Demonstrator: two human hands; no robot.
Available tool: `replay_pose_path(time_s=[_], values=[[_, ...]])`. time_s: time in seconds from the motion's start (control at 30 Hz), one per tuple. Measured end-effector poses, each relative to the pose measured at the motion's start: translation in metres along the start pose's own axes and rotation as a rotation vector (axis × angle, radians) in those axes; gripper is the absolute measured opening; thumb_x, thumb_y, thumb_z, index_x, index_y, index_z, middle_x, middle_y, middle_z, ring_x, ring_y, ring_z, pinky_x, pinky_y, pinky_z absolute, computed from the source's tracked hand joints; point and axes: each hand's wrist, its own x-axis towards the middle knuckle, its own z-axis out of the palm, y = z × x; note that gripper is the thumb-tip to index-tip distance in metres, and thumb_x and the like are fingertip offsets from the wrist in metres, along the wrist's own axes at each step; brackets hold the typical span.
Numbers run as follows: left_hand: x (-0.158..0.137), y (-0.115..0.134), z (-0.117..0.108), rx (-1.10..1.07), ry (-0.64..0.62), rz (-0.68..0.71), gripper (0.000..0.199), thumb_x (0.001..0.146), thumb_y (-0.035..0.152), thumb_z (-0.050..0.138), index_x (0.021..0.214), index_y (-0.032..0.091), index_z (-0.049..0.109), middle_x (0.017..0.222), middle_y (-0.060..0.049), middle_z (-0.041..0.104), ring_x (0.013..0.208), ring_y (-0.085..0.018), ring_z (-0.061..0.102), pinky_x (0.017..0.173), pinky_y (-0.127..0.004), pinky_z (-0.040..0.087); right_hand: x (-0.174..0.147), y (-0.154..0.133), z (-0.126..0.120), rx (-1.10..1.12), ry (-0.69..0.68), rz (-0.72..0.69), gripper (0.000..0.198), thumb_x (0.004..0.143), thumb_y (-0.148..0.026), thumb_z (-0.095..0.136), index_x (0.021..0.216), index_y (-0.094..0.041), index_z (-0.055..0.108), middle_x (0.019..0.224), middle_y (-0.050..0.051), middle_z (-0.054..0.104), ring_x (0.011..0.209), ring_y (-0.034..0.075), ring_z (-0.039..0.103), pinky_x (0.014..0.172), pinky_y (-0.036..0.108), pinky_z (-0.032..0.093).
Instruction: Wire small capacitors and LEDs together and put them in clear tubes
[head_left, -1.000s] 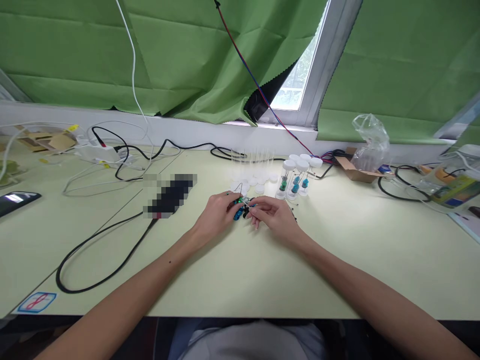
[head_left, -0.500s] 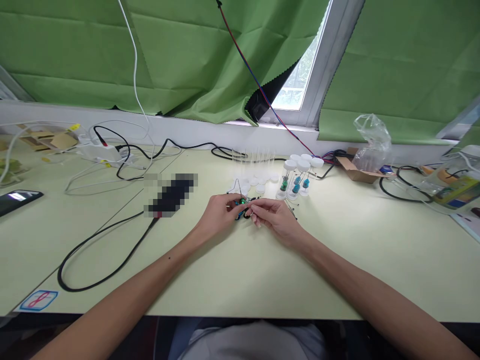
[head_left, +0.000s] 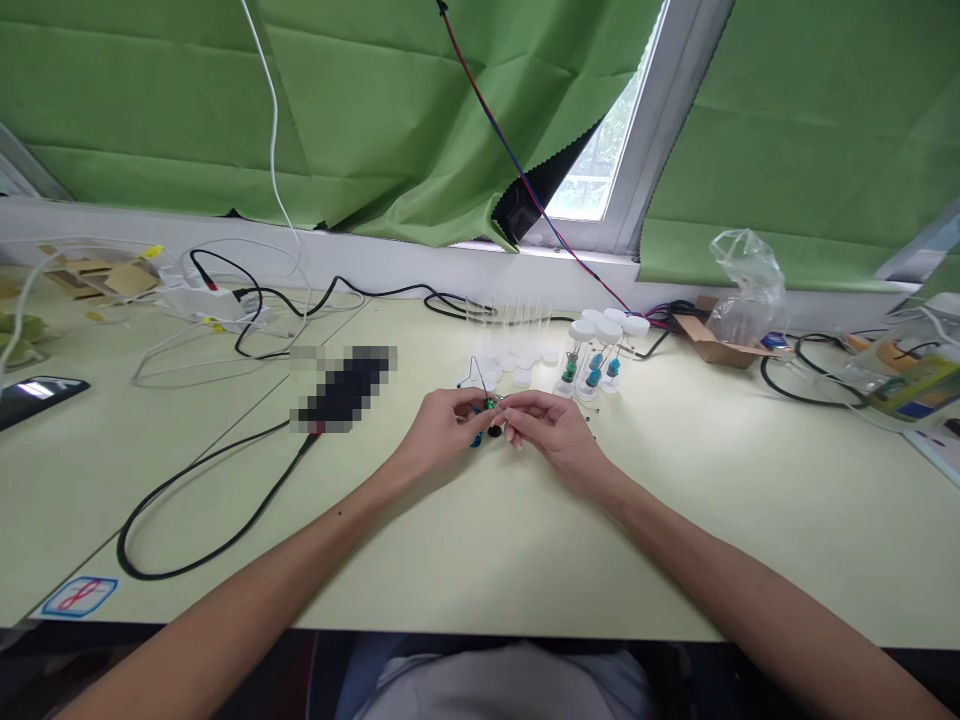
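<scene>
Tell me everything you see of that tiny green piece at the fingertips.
The green piece is small and looks shiny; its material and exact shape are too small to tell. A thin dark wire appears to rise from it, bends sharply at a peak and slopes down leftward. The left hand seems to pinch it, partly hiding it. The right hand has fingertips close beside it; whether they touch it is unclear.

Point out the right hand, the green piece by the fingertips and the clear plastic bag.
Right hand (head_left: 556, 428): head view, middle of the hand.
Green piece (head_left: 490, 404): head view, exposed top.
Clear plastic bag (head_left: 748, 292): head view, crumpled middle.
</scene>
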Motion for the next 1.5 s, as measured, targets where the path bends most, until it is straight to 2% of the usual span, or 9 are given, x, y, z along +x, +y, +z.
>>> replay_pose_path(time_s=[0.2, 0.53, 0.8, 1.13, 1.27, 1.5], values=[[-0.0013, 0.0035, 0.0014, 0.018, 0.011, -0.010, 0.029, 0.089, 0.040, 0.058, 0.088, 0.016, 0.073, 0.068, -0.002, 0.063, 0.060, -0.013, 0.046, 0.054, -0.025, 0.033, -0.0010, 0.0007, 0.0001, -0.103, 0.043, -0.097, 0.016, 0.083, -0.034, 0.076, 0.092, -0.021, 0.076, 0.079, 0.004, 0.073, 0.063, 0.014, 0.061, 0.062, 0.031, 0.050], [-0.0034, 0.0048, 0.0036, 0.066, 0.044, 0.038, 0.029, 0.088, 0.043, 0.059, 0.081, 0.017, 0.071, 0.057, 0.002, 0.049, 0.054, -0.011, 0.039, 0.051, -0.025, 0.032, -0.0036, -0.0062, 0.0064, -0.158, 0.087, -0.105, 0.017, 0.080, -0.036, 0.079, 0.082, -0.019, 0.074, 0.066, 0.002, 0.068, 0.058, 0.014, 0.059, 0.059, 0.031, 0.049], [-0.0036, 0.0011, 0.0054, 0.014, 0.047, 0.042, 0.030, 0.089, 0.043, 0.060, 0.088, 0.017, 0.073, 0.064, -0.001, 0.059, 0.054, -0.011, 0.044, 0.052, -0.024, 0.036, -0.0020, -0.0048, 0.0041, -0.157, 0.093, -0.139, 0.022, 0.084, -0.040, 0.075, 0.084, -0.019, 0.072, 0.072, 0.004, 0.071, 0.058, 0.014, 0.060, 0.056, 0.032, 0.050], [-0.0043, 0.0050, 0.0046, -0.020, 0.073, 0.013, 0.027, 0.087, 0.042, 0.062, 0.087, 0.017, 0.073, 0.062, 0.001, 0.055, 0.053, -0.010, 0.040, 0.049, -0.024, 0.032, -0.0025, -0.0054, 0.0039, -0.173, 0.092, -0.170, 0.026, 0.086, -0.045, 0.071, 0.085, -0.019, 0.070, 0.079, 0.006, 0.074, 0.058, 0.014, 0.061, 0.056, 0.033, 0.051], [-0.0040, 0.0054, 0.0048, -0.039, 0.078, 0.007, 0.029, 0.086, 0.043, 0.063, 0.087, 0.016, 0.073, 0.065, 0.000, 0.057, 0.053, -0.010, 0.041, 0.050, -0.024, 0.033, -0.0029, -0.0063, 0.0040, -0.187, 0.085, -0.177, 0.027, 0.087, -0.046, 0.070, 0.085, -0.019, 0.070, 0.080, 0.006, 0.074, 0.059, 0.014, 0.061, 0.057, 0.033, 0.051], [-0.0042, 0.0019, 0.0068, 0.000, 0.116, 0.030, 0.028, 0.086, 0.043, 0.063, 0.085, 0.017, 0.073, 0.060, 0.001, 0.054, 0.051, -0.010, 0.040, 0.049, -0.024, 0.032, -0.0027, -0.0076, 0.0042, -0.187, 0.086, -0.167, 0.029, 0.090, -0.047, 0.066, 0.086, -0.019, 0.068, 0.080, 0.007, 0.073, 0.059, 0.015, 0.063, 0.056, 0.032, 0.051]])
